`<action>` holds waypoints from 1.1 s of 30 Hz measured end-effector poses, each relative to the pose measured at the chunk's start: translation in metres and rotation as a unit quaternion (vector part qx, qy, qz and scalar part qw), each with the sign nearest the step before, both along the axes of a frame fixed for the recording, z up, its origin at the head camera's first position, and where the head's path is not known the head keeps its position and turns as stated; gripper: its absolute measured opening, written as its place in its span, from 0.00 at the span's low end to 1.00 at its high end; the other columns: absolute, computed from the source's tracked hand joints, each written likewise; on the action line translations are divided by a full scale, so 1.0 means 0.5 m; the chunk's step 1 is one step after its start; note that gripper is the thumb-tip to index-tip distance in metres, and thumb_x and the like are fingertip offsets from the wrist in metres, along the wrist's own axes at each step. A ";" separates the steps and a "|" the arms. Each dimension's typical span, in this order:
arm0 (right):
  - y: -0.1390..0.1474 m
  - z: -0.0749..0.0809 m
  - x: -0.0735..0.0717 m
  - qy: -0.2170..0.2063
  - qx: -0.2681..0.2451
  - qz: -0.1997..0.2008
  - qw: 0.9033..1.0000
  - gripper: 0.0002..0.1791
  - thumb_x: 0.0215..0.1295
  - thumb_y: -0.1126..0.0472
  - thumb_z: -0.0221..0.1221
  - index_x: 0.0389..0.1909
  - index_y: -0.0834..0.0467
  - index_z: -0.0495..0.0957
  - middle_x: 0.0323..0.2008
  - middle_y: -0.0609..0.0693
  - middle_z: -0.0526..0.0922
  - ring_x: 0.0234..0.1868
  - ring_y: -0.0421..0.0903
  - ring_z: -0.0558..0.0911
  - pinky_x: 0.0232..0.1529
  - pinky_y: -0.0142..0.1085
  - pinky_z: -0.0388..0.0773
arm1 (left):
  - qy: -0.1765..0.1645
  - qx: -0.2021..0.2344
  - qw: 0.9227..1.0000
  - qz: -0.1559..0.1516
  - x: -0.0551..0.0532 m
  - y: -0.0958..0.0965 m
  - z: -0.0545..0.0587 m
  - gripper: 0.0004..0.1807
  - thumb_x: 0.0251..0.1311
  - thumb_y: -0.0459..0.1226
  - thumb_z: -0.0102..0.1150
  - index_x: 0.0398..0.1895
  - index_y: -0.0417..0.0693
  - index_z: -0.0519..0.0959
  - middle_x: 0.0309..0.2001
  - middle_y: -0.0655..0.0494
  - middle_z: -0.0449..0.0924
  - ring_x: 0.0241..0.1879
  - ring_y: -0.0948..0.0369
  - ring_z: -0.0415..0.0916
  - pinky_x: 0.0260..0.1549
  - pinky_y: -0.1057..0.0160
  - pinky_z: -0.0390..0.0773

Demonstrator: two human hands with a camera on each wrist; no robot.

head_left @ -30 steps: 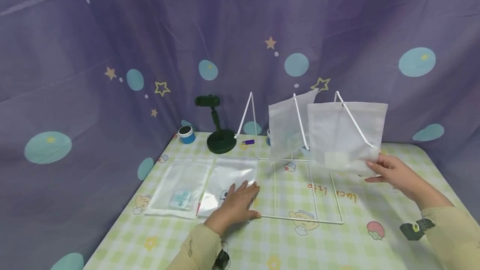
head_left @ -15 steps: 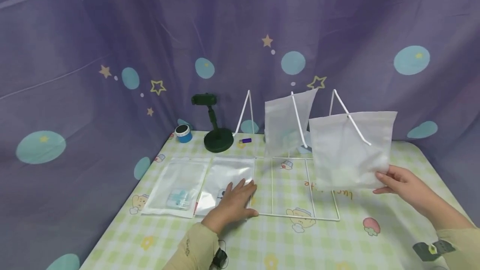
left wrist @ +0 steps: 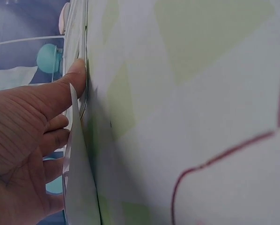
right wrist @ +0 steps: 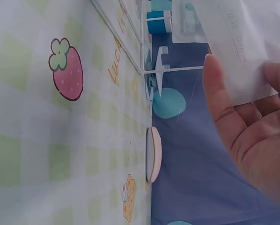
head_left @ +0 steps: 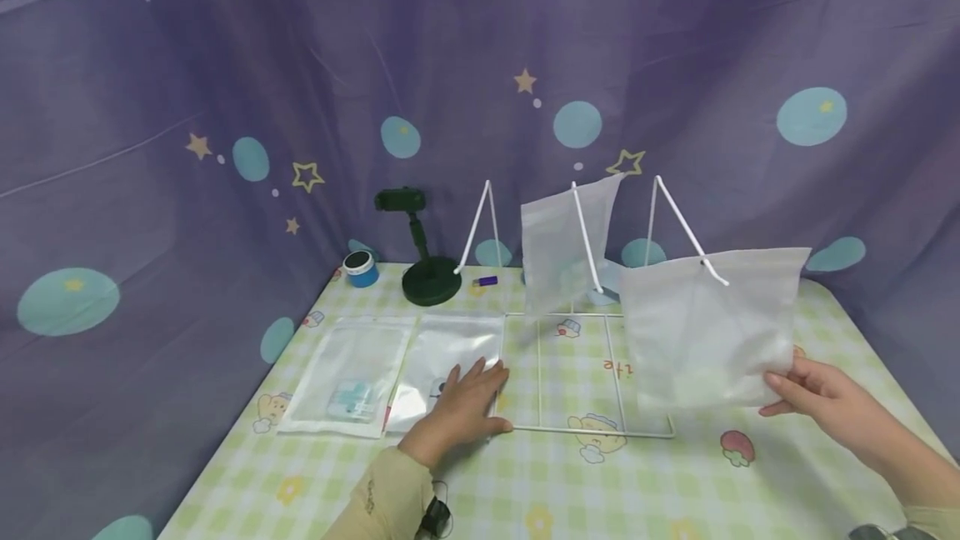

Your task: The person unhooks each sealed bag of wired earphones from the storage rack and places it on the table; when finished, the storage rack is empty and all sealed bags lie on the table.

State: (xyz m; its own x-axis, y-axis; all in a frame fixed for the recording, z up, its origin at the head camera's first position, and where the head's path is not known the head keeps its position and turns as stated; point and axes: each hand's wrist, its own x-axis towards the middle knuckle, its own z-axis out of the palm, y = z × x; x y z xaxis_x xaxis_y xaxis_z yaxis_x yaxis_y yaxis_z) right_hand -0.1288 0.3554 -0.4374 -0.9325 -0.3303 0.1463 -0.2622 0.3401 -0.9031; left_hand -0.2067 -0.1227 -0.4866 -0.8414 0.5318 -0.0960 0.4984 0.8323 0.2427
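Note:
My right hand [head_left: 825, 394] pinches the lower right corner of a white pouch [head_left: 712, 332]. That pouch hangs by its top hole near the tip of the right prong [head_left: 681, 219] of a white wire display rack [head_left: 555, 429]. A second white pouch [head_left: 562, 248] hangs on the middle prong, while the left prong [head_left: 472, 227] carries nothing. With fingers spread, my left hand [head_left: 465, 407] rests on a clear-fronted pouch [head_left: 457, 340] that overlaps the rack's left side; its thumb [left wrist: 77, 72] lies at the base wire. Left of it lies another pouch [head_left: 326, 365] with a teal item inside.
Behind the pouches stand a dark green phone stand [head_left: 431, 280] and a blue jar [head_left: 362, 269]. A small purple object [head_left: 486, 281] lies near the rack. A flat pinkish oval thing [right wrist: 154, 154] shows at the table's far edge in the right wrist view.
My right hand has drawn the white pouch toward me and down, its hole sliding along the prong close to the tip. My left hand has stayed in place on the rack's left side.

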 end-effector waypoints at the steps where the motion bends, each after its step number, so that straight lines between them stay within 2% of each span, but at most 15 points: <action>1: 0.001 0.000 0.003 0.000 0.006 0.000 1.000 0.14 0.76 0.70 0.44 0.55 0.68 0.74 0.57 0.29 0.71 0.51 0.29 0.78 0.39 0.41 0.84 | -0.001 0.000 1.000 0.001 0.001 -0.001 0.000 0.46 0.54 0.56 0.66 0.73 0.47 0.62 0.74 0.51 0.57 0.74 0.48 0.48 0.68 0.35 0.45; 3: 0.005 0.001 0.010 -0.003 0.023 -0.004 1.000 0.11 0.76 0.70 0.43 0.47 0.70 0.74 0.50 0.32 0.77 0.44 0.37 0.83 0.39 0.37 0.83 | 0.000 0.001 1.000 0.001 0.003 -0.002 0.001 0.46 0.54 0.56 0.67 0.73 0.46 0.63 0.74 0.51 0.58 0.74 0.47 0.49 0.67 0.35 0.46; 5: 0.008 0.001 0.017 -0.003 0.038 -0.007 0.999 0.11 0.76 0.70 0.43 0.40 0.71 0.73 0.46 0.36 0.79 0.41 0.41 0.85 0.39 0.34 0.82 | -0.002 0.004 1.000 0.001 0.004 -0.003 0.001 0.46 0.53 0.55 0.67 0.72 0.46 0.63 0.74 0.50 0.58 0.74 0.47 0.49 0.67 0.35 0.46; 8: 0.012 0.003 0.030 0.003 0.067 -0.023 0.997 0.11 0.76 0.70 0.44 0.37 0.70 0.73 0.41 0.40 0.80 0.38 0.45 0.86 0.39 0.29 0.80 | -0.002 0.005 1.000 0.001 0.004 -0.003 0.001 0.46 0.53 0.55 0.67 0.72 0.46 0.63 0.74 0.50 0.58 0.74 0.47 0.49 0.67 0.35 0.46; 12: 0.017 0.005 0.048 0.026 0.090 -0.048 0.994 0.11 0.75 0.71 0.45 0.46 0.70 0.76 0.42 0.38 0.80 0.36 0.44 0.85 0.37 0.28 0.79 | 0.000 0.005 1.000 0.001 0.001 -0.002 0.002 0.46 0.54 0.55 0.67 0.72 0.46 0.63 0.74 0.50 0.57 0.74 0.47 0.49 0.67 0.35 0.46; 19: 0.026 0.004 0.072 0.055 0.102 -0.081 0.990 0.10 0.72 0.73 0.48 0.44 0.69 0.78 0.42 0.33 0.81 0.36 0.38 0.84 0.33 0.29 0.80 | 0.000 0.006 1.000 -0.002 -0.003 -0.001 0.000 0.46 0.54 0.55 0.67 0.73 0.46 0.63 0.74 0.50 0.57 0.74 0.47 0.48 0.67 0.35 0.45; 25: 0.033 0.014 0.085 0.067 0.106 -0.098 0.987 0.13 0.71 0.74 0.50 0.51 0.64 0.78 0.45 0.31 0.82 0.39 0.35 0.83 0.34 0.26 0.79 | 0.003 0.001 1.000 -0.002 -0.003 0.000 -0.001 0.46 0.53 0.56 0.67 0.72 0.46 0.63 0.74 0.51 0.57 0.74 0.47 0.49 0.67 0.35 0.46; 29: 0.032 0.018 0.094 0.102 0.084 -0.111 0.985 0.16 0.68 0.77 0.50 0.50 0.62 0.79 0.43 0.34 0.84 0.36 0.36 0.84 0.35 0.22 0.77 | 0.004 0.000 1.000 -0.004 -0.003 -0.001 -0.003 0.46 0.53 0.55 0.67 0.72 0.46 0.63 0.74 0.51 0.58 0.74 0.47 0.49 0.67 0.34 0.46; 33: 0.032 0.022 0.095 0.160 0.036 -0.121 0.979 0.23 0.63 0.85 0.48 0.51 0.61 0.79 0.42 0.38 0.85 0.35 0.36 0.85 0.36 0.22 0.77 | 0.004 0.002 1.000 -0.006 -0.002 -0.003 -0.005 0.46 0.53 0.55 0.68 0.72 0.46 0.63 0.74 0.50 0.58 0.73 0.46 0.50 0.67 0.34 0.47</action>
State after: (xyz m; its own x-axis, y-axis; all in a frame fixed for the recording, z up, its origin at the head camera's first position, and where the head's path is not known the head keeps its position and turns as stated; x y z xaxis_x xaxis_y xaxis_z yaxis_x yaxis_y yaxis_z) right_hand -0.0813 0.3715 -0.4264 -0.8953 -0.1250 0.4275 -0.4308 0.4868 -0.7599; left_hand -0.2079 -0.1242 -0.4893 -0.8360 0.5417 -0.0873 0.5095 0.8254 0.2433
